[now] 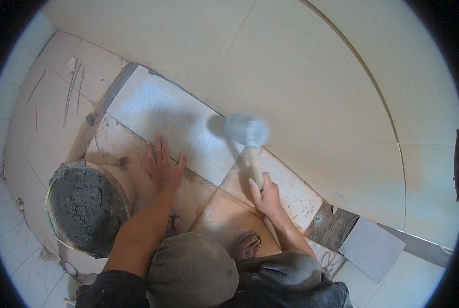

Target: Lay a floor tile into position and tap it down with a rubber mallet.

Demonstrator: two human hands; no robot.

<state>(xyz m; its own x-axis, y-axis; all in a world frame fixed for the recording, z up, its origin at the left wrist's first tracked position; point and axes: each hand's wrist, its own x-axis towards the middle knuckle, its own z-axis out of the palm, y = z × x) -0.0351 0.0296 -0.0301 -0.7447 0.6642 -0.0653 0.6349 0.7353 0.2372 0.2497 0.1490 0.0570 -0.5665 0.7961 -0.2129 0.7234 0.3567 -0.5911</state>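
My right hand [267, 196] grips the wooden handle of a mallet [246, 129]. Its pale grey head is blurred and hangs over the right end of a shiny white floor tile [165, 115], beside the wall. My left hand [163, 169] is pressed flat with spread fingers, its fingertips at the seam between the white tile and a dusty nearer tile [117, 138]. To the left of that arm stands a round bucket [126, 187] full of dark grey mortar [88, 208].
A tiled wall [311, 87] borders the far side. At the right, a floor drain [318, 218] sits in an untiled gap, near a loose tile [374, 249]. Thin wires [71, 95] lie at the far left. My sandalled foot [247, 245] rests below my right hand.
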